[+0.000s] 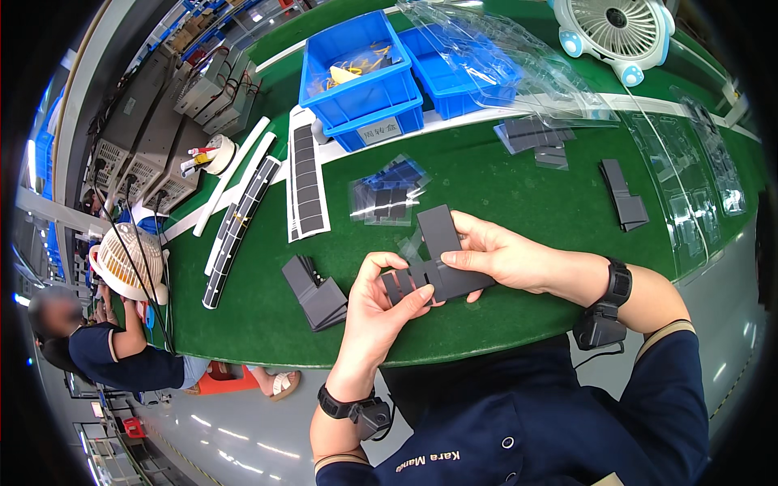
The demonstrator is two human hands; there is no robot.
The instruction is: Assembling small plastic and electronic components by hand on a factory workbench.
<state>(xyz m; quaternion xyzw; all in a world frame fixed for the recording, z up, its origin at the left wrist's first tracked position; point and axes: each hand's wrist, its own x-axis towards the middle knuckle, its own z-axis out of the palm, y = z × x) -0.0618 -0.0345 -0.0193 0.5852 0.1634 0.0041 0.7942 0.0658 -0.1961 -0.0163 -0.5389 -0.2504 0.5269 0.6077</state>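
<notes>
My right hand (pixel 510 257) grips a flat dark grey L-shaped piece (pixel 440 230), thumb on top and fingers beneath. Close beside it, my left hand (pixel 377 304) pinches a small film sheet bearing black rectangles (pixel 397 285) against the piece's lower left part. Exactly where the sheet and the piece touch is partly hidden by my fingers. Left of my left hand lies a fanned stack of similar dark grey pieces (pixel 314 298). Another small stack of dark pieces (pixel 622 196) rests farther right. Clear sheets with black rectangles (pixel 391 193) lie just beyond my hands.
Long white strips with black rectangles (pixel 306 186) lie at left. Blue bins (pixel 356 95) stand at the back, one holding yellow items, with clear plastic trays (pixel 519 61) beside them. A white fan (pixel 617 20) stands far right. A co-worker (pixel 121 352) sits left by another fan (pixel 130 261).
</notes>
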